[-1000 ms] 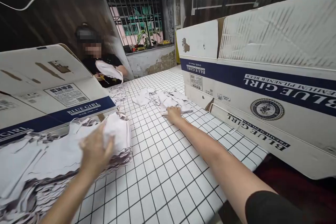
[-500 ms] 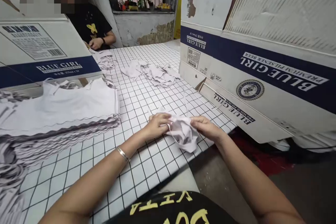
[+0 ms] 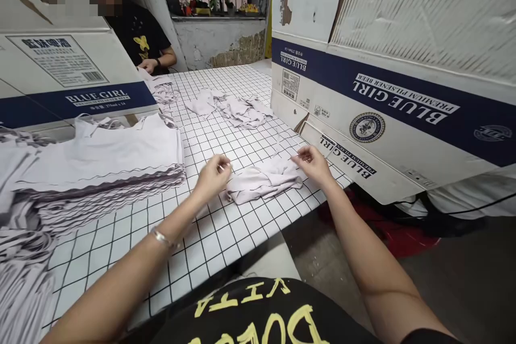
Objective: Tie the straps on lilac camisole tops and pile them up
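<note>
A crumpled pale garment (image 3: 264,180) lies on the grid-patterned tabletop near its front edge, between my hands. At its left end is my left hand (image 3: 216,173), fingers curled into a pinch; whatever is between the fingertips is too small to name. My right hand (image 3: 313,164) pinches the garment at its upper right end. A thin pale strap (image 3: 278,142) runs up from the cloth. To the left lies a thick stack of similar pale garments (image 3: 121,150) with wavy edges.
Loose pale pieces (image 3: 242,111) lie farther back on the gridded table (image 3: 217,247). Large cardboard boxes stand at left (image 3: 80,59) and right (image 3: 382,97). Another person (image 3: 141,43) in a black shirt sits across the table, handling pale cloth. Long straps hang at the lower left.
My hands have moved apart and away from me. The garment, bunched and hanging at the table edge before, now lies spread wider on the tabletop. The view has shifted slightly.
</note>
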A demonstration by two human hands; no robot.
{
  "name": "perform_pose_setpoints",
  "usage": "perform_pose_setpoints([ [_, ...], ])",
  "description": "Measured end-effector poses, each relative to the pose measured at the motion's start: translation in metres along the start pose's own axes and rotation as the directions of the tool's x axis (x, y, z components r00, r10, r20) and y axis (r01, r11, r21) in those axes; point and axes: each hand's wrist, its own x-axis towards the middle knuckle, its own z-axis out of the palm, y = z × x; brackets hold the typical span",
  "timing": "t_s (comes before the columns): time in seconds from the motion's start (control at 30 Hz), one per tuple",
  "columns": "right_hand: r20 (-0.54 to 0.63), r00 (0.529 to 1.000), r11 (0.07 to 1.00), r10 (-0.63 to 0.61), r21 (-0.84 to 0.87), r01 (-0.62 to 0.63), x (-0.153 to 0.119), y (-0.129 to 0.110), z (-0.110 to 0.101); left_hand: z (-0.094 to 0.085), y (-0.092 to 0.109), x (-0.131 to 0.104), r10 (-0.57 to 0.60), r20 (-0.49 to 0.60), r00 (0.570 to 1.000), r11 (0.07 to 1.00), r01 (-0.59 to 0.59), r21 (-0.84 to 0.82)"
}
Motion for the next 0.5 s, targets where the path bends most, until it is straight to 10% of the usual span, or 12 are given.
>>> perform_pose_setpoints([
  [0.13, 0.315, 0.947, 0.995, -0.068, -0.045, 0.087, -0.025, 0.005, 0.008, 0.028, -0.011, -0.031, 0.185, 0.249, 0.951, 0.939, -0.246, 0.241],
  [0.27, 0.069, 0.991, 0.970, 0.115, 0.208, -0.127, -0.005, 0.026, 0.005, 0.034, -0.016, -0.028, 0.108, 0.280, 0.954, 0.924, -0.200, 0.325],
  [0.4, -0.344, 0.929, 0.991, 0.135, 0.055, -0.123, 0.013, 0.035, 0.001, 0.031, -0.018, -0.027, 0.144, 0.275, 0.950, 0.894, -0.244, 0.375],
  [0.5, -0.104, 0.994, 0.998, -0.041, -0.050, 0.036, 0.004, 0.023, 0.010, 0.038, -0.021, -0.033, 0.219, 0.246, 0.944, 0.852, -0.308, 0.423],
])
